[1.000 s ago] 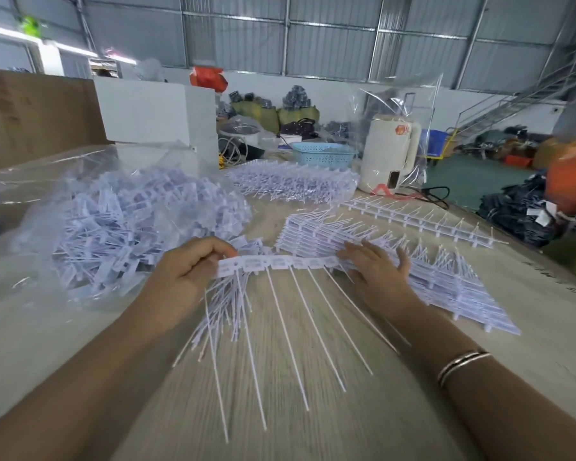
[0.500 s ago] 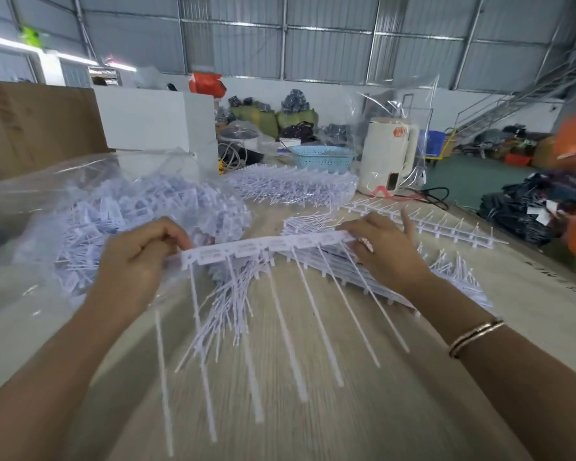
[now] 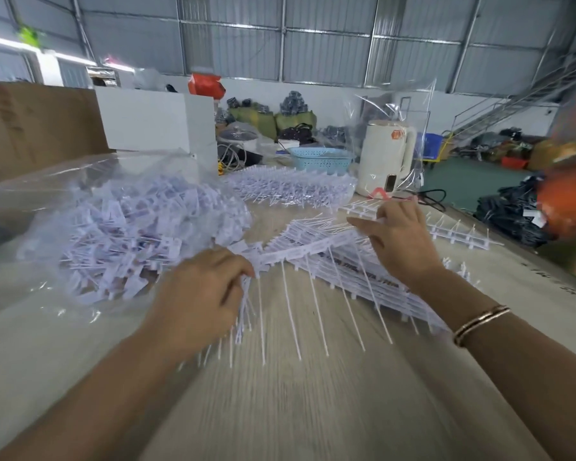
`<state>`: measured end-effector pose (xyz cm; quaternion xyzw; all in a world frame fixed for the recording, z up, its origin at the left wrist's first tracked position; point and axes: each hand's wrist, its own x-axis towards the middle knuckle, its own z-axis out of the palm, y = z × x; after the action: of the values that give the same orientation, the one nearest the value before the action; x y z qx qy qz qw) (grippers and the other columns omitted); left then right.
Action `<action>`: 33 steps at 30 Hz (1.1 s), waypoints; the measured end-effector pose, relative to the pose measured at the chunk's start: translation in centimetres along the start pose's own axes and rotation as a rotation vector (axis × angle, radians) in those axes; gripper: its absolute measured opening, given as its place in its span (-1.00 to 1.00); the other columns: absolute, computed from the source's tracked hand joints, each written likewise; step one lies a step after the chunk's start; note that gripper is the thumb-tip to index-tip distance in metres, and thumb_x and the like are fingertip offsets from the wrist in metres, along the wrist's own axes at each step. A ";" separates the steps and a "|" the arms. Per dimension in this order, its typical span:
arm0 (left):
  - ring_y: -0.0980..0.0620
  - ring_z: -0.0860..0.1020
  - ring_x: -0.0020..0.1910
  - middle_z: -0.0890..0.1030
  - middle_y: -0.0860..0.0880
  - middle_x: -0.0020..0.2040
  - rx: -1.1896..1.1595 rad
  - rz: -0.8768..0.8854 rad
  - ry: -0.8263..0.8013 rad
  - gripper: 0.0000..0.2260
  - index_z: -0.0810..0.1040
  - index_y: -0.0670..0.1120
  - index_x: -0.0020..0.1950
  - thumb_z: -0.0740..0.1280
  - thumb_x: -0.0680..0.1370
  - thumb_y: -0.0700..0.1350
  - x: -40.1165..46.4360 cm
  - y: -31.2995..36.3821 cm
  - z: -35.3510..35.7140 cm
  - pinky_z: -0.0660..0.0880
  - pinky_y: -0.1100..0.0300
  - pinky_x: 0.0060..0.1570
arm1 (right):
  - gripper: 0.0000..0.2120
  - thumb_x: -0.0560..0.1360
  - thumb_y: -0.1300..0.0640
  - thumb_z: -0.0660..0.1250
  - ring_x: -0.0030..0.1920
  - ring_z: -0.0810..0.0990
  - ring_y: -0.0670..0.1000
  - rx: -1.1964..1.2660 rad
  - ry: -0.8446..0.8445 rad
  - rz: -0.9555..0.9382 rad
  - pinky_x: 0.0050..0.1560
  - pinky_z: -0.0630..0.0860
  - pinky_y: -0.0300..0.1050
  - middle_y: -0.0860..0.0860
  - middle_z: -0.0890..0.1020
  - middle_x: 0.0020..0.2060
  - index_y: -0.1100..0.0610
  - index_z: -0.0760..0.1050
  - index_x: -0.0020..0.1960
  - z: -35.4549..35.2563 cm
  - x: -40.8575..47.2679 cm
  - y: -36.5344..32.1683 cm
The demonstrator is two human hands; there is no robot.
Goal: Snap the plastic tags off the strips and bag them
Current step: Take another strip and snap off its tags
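Mid-snap: left hand [image 3: 197, 294] grips loose tags, right hand [image 3: 399, 241] pinches the strip [image 3: 308, 249]; next, bundle into the bag [image 3: 120, 227].

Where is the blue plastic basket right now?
In the head view, the blue basket sits at the table's far edge, centre-right, just left of the white kettle and behind a bagged pile of tag strips.

Back on the table [image 3: 313, 410] stands a cream kettle [image 3: 388, 158], a pale blue basket [image 3: 320, 158] just to its left. White box [image 3: 153, 123] further left, metal staircase [image 3: 512, 104] far right.
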<state>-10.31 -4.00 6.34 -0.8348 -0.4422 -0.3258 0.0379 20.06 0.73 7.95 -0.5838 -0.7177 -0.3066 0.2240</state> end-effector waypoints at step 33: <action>0.02 0.49 -0.06 0.49 0.02 0.03 -0.136 -0.133 0.127 -0.71 0.53 -0.09 0.22 0.31 0.50 -0.25 0.6 -2.8 4.4 0.38 0.21 -0.08 | -0.78 0.57 0.19 0.17 -0.39 0.53 0.11 0.410 -0.004 0.545 -0.35 0.46 -0.06 0.10 0.56 -0.37 0.02 0.37 0.20 4.9 0.0 6.3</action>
<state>-9.96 -0.37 2.64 -0.7820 -0.4701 -0.4089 -0.0128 26.39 4.98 5.53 -0.6974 -0.5825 -0.0836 0.4090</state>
